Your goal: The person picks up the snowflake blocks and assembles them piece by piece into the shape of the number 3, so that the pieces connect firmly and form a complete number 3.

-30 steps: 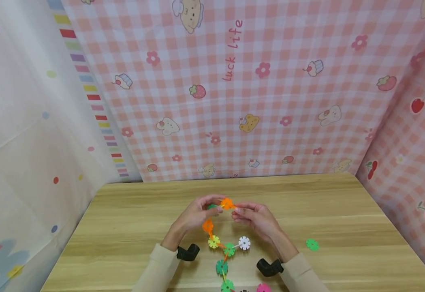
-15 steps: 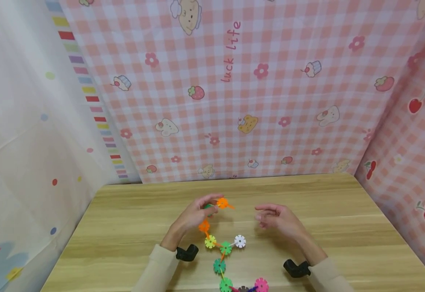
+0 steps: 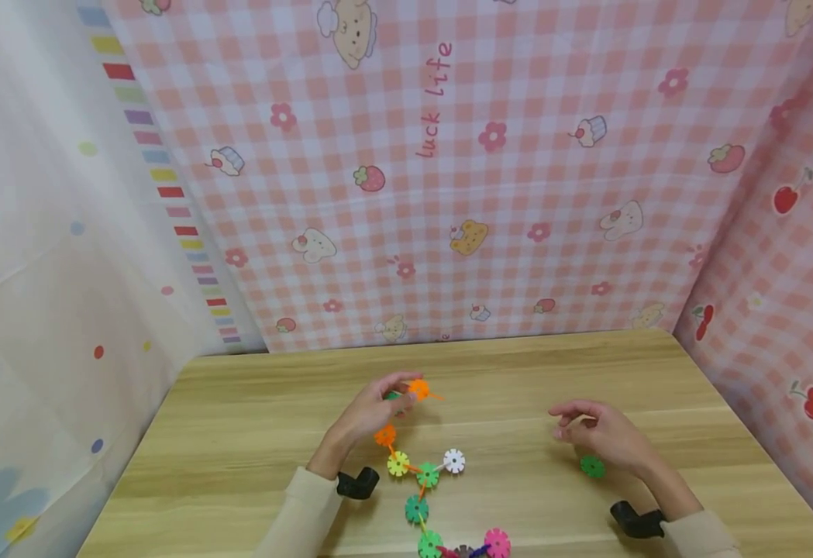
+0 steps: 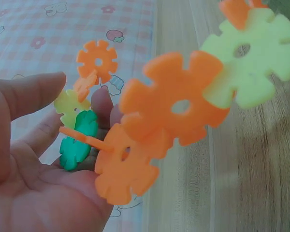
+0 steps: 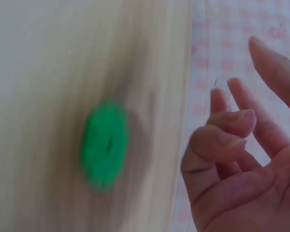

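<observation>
A chain of notched plastic flower discs runs through my left hand [image 3: 371, 407], which holds its upper end above the table. In the left wrist view a green disc [image 4: 79, 140] and a yellow-green disc [image 4: 70, 107] sit among the fingers, with an orange disc [image 4: 97, 62] at the free end. More orange discs [image 4: 171, 104] lead away from the palm. My right hand [image 3: 604, 434] holds nothing, its fingers loosely bent. Near it, a loose green disc [image 3: 593, 466] lies on the table; the right wrist view shows this green disc [image 5: 105, 145] blurred.
The rest of the chain lies on the wooden table [image 3: 273, 434], with a white disc [image 3: 454, 461] on a side branch and a pink disc [image 3: 497, 542] at the near edge. A checked cloth [image 3: 490, 186] hangs behind the table. Black mounts [image 3: 636, 519] sit on both wrists.
My right hand has left the orange end of the chain and moved right, over to the loose green disc. The left hand still holds the chain in nearly the same place.
</observation>
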A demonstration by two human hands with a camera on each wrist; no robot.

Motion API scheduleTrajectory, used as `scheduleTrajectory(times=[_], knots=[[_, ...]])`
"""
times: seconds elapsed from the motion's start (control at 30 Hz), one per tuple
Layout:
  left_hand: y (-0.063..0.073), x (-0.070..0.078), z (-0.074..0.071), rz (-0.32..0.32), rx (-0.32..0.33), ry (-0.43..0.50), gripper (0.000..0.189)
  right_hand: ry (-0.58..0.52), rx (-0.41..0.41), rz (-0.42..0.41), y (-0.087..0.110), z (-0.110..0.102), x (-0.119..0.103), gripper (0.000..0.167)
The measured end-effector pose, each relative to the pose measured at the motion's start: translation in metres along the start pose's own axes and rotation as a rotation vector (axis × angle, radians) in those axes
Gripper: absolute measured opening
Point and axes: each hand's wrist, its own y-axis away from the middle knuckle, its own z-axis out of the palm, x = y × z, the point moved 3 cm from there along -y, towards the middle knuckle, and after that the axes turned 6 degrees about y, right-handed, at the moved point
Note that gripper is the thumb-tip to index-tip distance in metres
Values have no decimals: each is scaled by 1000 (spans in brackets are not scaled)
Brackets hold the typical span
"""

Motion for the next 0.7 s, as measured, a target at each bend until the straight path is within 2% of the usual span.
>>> scheduleTrajectory(times=[0.23, 0.5, 0.57, 0.7], knots=[[0, -2, -1, 1, 1, -10, 36, 81, -39, -23, 19, -21, 24, 35], [-1, -4, -2, -6, -3, 2, 36, 76, -145, 12, 26, -21, 41, 43], [-1, -4, -2, -10, -4, 7, 36, 70, -146, -3, 26, -20, 43, 43], [0, -4, -1, -15, -3, 9, 35, 91, -146, -98, 28, -19, 45, 39]])
